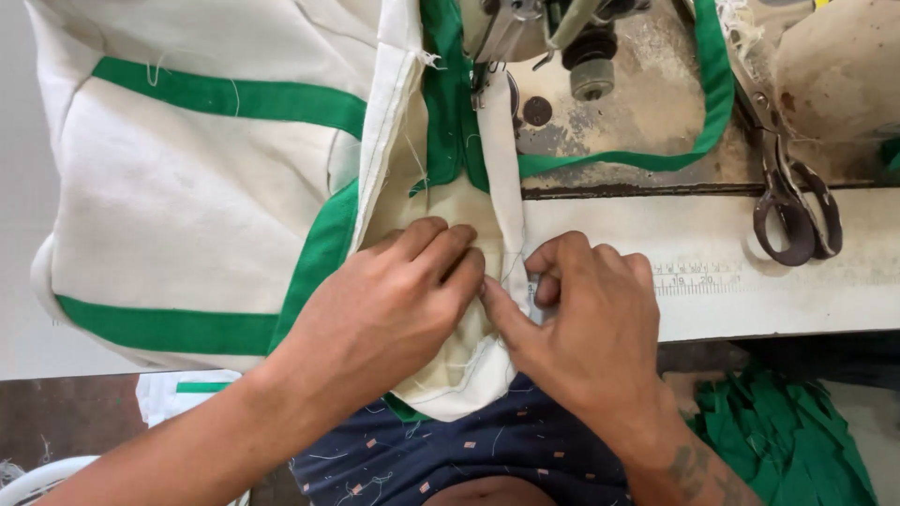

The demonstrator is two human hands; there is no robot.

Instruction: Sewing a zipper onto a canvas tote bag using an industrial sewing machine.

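Note:
A cream cloth bag point(187, 187) with green strap bands lies over the sewing table, its folded edge point(502, 169) running up under the presser foot of a worn sewing machine point(562, 56). My left hand point(394, 300) presses flat on the cloth just left of that fold, fingers together. My right hand point(581, 319) pinches the fold's edge between thumb and fingers, right beside the left fingertips. A loose green strap point(712, 103) curves across the machine bed.
Rusty scissors point(792, 201) lie at the right on the machine bed. A ruler strip point(698, 278) is fixed along the white table edge. A pile of green strap pieces point(787, 431) sits below at the right. More cream cloth point(178, 394) lies low left.

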